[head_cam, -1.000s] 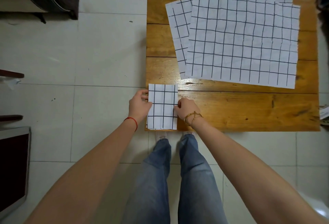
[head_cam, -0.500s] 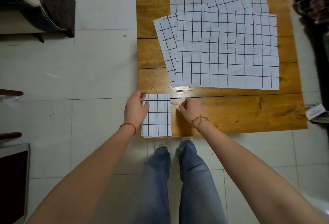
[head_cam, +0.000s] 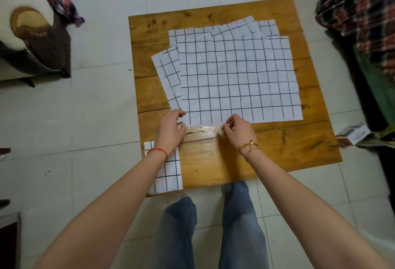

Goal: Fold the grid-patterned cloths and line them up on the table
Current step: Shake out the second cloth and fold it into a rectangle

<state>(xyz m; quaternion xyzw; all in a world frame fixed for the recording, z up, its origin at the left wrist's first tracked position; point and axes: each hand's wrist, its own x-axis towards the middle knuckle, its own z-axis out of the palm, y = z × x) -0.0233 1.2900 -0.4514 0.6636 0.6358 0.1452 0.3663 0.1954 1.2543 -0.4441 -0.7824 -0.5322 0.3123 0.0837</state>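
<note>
Fingers of both hands, loosely spread and empty, touch the top cloth's (head_cam: 237,78) near edge; folded cloth (head_cam: 168,174) lies nearer.

The left forearm (head_cam: 136,174) covers the middle of the folded cloth (head_cam: 168,180), so its full outline cannot be read. The top cloth (head_cam: 237,78) conceals most of the cloths beneath it (head_cam: 167,70); their number cannot be determined. The plaid fabric (head_cam: 361,8) and the armchair (head_cam: 32,33) are cut off by the frame edges. The small package (head_cam: 353,133) beside the table (head_cam: 277,151) is too blurred to identify.
</note>
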